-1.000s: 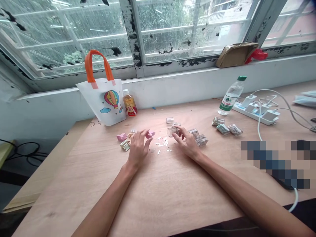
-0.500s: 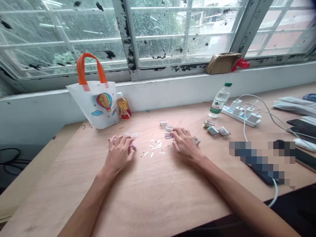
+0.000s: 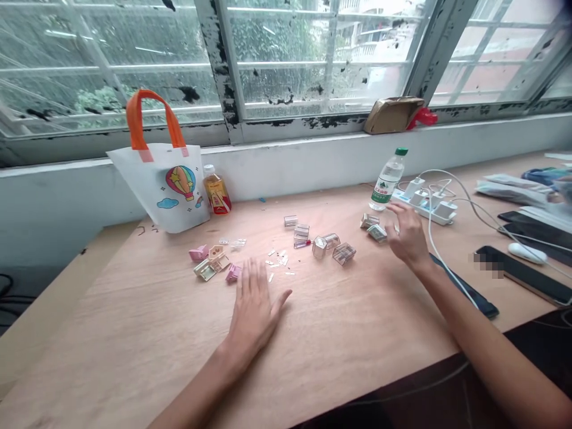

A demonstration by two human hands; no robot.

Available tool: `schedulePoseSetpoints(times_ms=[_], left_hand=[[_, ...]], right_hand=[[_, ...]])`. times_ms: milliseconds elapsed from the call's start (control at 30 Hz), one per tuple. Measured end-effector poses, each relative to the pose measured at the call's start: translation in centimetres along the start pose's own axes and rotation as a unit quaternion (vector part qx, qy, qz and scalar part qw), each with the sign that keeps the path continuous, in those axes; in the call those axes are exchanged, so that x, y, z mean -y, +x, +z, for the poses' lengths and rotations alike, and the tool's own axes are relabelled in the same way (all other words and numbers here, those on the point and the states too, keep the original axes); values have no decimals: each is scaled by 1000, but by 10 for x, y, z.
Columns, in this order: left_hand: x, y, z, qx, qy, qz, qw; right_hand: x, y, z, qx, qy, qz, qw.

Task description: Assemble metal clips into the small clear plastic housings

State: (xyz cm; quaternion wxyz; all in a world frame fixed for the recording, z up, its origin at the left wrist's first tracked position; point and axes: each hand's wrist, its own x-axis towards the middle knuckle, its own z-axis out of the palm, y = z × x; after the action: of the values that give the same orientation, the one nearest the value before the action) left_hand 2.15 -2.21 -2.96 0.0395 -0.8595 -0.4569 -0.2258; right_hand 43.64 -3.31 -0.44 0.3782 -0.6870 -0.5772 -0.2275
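Observation:
My left hand [image 3: 252, 292] lies flat on the table, fingers stretched and thumb spread, holding nothing. Its fingertips are beside a small pink plastic piece [image 3: 233, 273] and near a scatter of small flat metallic slips [image 3: 282, 260]. Left of it lie a cream open plastic piece [image 3: 205, 270], an orange one [image 3: 218, 258] and another pink one [image 3: 199, 253]. At the right, my right hand [image 3: 409, 235] has bent fingers, thumb and forefinger apart, beside a small clear-covered box [image 3: 377, 232]. What lies under its palm is hidden. Several clear plastic cases [image 3: 344, 254] sit between the hands.
A small purple-handled tool [image 3: 302, 243] lies by the cases. Behind stand a white bag [image 3: 154, 190], a tea bottle [image 3: 217, 190] and a water bottle [image 3: 387, 182]. Right are a power strip [image 3: 431, 208] with cables, phones [image 3: 527, 274] and a white mouse [image 3: 527, 253].
My left hand has moved right and uncovered the coloured plastic pieces, flattening on the table. My right hand has moved right, away from the clear cases to the boxes near the water bottle.

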Motion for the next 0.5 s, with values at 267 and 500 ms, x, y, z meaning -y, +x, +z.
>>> schedulePoseSetpoints(times_ms=[267,500], left_hand=[[-11,54,30,105,-82,-39,990],[-24,70,24,31,-70,31,997]], right_hand=[[-15,-30,17,144,-125,-72,979],[13,-29,4,254,-153,-12,955]])
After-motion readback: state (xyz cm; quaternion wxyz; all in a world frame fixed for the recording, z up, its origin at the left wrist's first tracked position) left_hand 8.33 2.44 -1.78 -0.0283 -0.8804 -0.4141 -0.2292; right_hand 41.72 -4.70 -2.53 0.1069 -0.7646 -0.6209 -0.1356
